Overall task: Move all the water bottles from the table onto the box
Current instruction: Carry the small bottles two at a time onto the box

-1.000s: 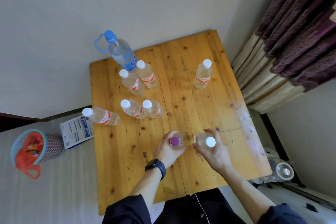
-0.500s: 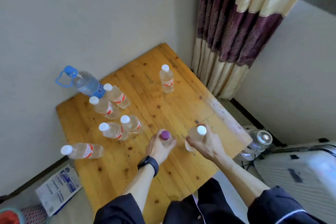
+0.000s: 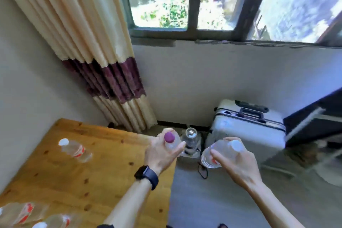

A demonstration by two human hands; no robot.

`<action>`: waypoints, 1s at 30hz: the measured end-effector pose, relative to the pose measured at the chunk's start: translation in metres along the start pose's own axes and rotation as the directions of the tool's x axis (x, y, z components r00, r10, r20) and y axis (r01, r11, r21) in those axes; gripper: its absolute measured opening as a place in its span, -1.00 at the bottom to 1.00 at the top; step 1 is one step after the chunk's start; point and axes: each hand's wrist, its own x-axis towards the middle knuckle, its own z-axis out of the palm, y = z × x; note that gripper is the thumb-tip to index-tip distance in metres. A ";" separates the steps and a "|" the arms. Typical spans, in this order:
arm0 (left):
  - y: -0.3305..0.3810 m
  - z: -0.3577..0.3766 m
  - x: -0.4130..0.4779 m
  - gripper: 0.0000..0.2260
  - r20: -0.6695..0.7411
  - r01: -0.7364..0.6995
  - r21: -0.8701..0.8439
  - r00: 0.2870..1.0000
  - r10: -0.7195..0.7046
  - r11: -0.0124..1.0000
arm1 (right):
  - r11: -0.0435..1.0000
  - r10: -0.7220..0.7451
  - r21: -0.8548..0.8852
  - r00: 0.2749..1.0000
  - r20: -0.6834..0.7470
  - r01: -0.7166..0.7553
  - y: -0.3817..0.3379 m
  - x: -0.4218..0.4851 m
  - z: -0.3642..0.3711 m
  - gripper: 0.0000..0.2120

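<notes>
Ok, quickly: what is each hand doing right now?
Left hand: holds the purple-cap bottle.
Right hand: holds the white-cap bottle.

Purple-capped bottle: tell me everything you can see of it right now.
The purple-capped bottle is small and made of clear plastic, with a round purple screw cap that faces up toward the camera. Only the cap, neck and shoulder show. The left hand grips its body, with fingers and thumb curled round it, and hides the rest. No label or fill level can be made out. It is held in the air by the far right edge of the wooden table and touches only that hand.
</notes>
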 end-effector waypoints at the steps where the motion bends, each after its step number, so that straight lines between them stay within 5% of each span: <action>1: 0.024 0.012 0.007 -0.52 0.028 -0.055 0.001 0.998 0.055 0.998 | 1.000 0.028 -0.002 0.998 -0.065 -0.028 0.011 -0.003 -0.020 -0.50; 8: 0.187 0.122 0.000 -0.44 0.261 -0.358 -0.020 0.900 0.350 0.934 | 0.963 0.264 0.089 0.843 -0.468 -0.253 0.104 -0.056 -0.152 -0.45; 18: 0.401 0.284 -0.123 -0.59 0.448 -0.683 -0.120 0.610 0.653 0.720 | 0.879 0.449 0.202 0.606 -0.657 -0.432 0.249 -0.182 -0.336 -0.39; 30: 0.641 0.455 -0.278 -0.53 0.530 -0.810 -0.425 0.139 0.837 0.404 | 0.717 0.499 0.344 0.102 -0.860 -0.607 0.363 -0.323 -0.506 -0.29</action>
